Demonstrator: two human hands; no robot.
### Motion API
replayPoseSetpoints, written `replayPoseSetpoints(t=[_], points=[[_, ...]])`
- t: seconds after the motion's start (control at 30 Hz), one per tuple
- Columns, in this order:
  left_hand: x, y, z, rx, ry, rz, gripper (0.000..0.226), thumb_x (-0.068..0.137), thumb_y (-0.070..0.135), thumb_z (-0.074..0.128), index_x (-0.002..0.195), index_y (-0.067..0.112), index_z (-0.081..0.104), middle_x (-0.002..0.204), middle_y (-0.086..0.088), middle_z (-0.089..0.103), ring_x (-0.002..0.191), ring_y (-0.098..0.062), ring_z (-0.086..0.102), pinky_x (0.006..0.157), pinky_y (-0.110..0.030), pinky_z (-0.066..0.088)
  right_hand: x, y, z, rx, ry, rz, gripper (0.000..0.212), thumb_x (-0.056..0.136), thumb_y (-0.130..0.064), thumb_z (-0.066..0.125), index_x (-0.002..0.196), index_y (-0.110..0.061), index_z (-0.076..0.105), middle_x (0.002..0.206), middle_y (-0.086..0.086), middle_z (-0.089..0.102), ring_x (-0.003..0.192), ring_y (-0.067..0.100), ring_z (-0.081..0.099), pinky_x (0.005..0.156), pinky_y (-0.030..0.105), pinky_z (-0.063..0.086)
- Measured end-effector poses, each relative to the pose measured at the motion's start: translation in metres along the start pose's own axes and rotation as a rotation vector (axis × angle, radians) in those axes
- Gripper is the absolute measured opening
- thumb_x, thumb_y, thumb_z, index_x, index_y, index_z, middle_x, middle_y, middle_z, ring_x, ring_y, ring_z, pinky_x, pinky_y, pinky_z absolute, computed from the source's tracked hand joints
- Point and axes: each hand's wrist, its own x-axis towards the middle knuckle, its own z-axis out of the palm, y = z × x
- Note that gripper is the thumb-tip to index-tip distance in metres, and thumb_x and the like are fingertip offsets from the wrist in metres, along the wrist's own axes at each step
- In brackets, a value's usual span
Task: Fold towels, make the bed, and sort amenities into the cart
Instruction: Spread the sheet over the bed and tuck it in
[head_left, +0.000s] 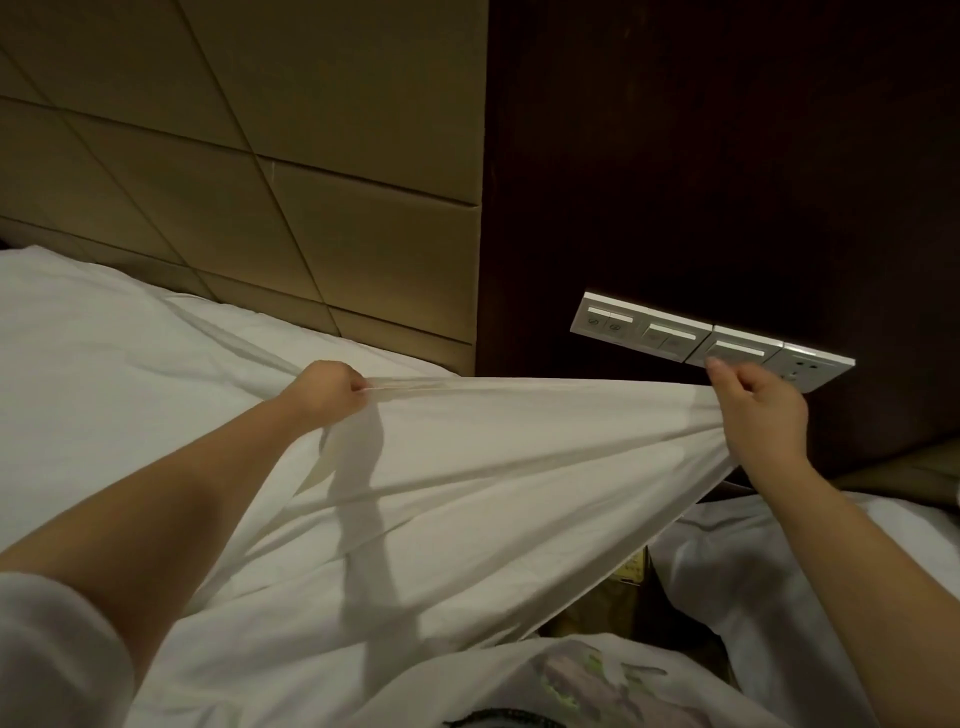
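Bed-making: my left grip (332, 387) and right grip (753, 410) clutch the thin white fabric sheet (493, 457) taut mid-frame; next, I judge, tucking it down.

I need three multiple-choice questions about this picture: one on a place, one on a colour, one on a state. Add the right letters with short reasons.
1. Where is the switch panel mounted? A) on a door B) on the dark wood wall C) on the floor
2. What colour is the sheet? A) blue B) white C) red
3. How is the sheet held? A) folded in a pile B) lying untouched C) stretched between the left hand and the right hand
Answers: 1 B, the panel sits on the dark wall; 2 B, the cloth is plainly white; 3 C, both hands grip it and it is taut.
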Motion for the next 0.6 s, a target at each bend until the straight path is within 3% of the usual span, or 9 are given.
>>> replayPoseSetpoints(t=[0.13, 0.4, 0.5, 0.6], points=[[-0.008, 0.000, 0.000, -0.150, 0.160, -0.054, 0.021, 0.092, 0.018, 0.052, 0.089, 0.010, 0.071, 0.088, -0.011, 0.063, 0.088, -0.029, 0.058, 0.073, -0.031, 0.041, 0.002, 0.005, 0.000, 0.000, -0.013, -0.007, 0.039, 0.095, -0.032, 0.053, 0.061, -0.015, 0.052, 0.058, 0.002, 0.041, 0.055, 0.013, 0.035, 0.052, 0.027, 0.028], [-0.027, 0.000, -0.002, -0.332, 0.211, -0.076, 0.023, 0.094, 0.022, 0.057, 0.102, 0.006, 0.070, 0.099, -0.004, 0.060, 0.093, -0.020, 0.053, 0.079, -0.026, 0.037, 0.004, 0.021, 0.001, -0.009, -0.025, 0.043, 0.040, 0.095, -0.037, 0.052, 0.072, -0.005, 0.061, 0.061, 0.006, 0.045, 0.056, 0.015, 0.038, 0.054, 0.028, 0.030], [-0.035, 0.002, -0.004, -0.347, 0.258, -0.050, 0.020, 0.095, 0.018, 0.054, 0.098, 0.006, 0.070, 0.100, -0.008, 0.063, 0.093, -0.025, 0.056, 0.070, -0.027, 0.038, 0.005, 0.024, 0.002, -0.006, -0.037, 0.069, 0.043, 0.095, -0.038, 0.051, 0.078, -0.001, 0.063, 0.061, 0.008, 0.045, 0.056, 0.018, 0.040, 0.054, 0.029, 0.030], [-0.046, 0.002, -0.009, -0.404, 0.302, -0.037, 0.019, 0.096, 0.010, 0.048, 0.092, 0.013, 0.067, 0.095, -0.004, 0.064, 0.091, -0.023, 0.057, 0.067, -0.016, 0.039, 0.006, 0.011, 0.009, 0.004, -0.084, 0.031, 0.035, 0.096, -0.036, 0.052, 0.075, -0.008, 0.059, 0.066, 0.006, 0.048, 0.064, 0.020, 0.043, 0.057, 0.030, 0.032]])
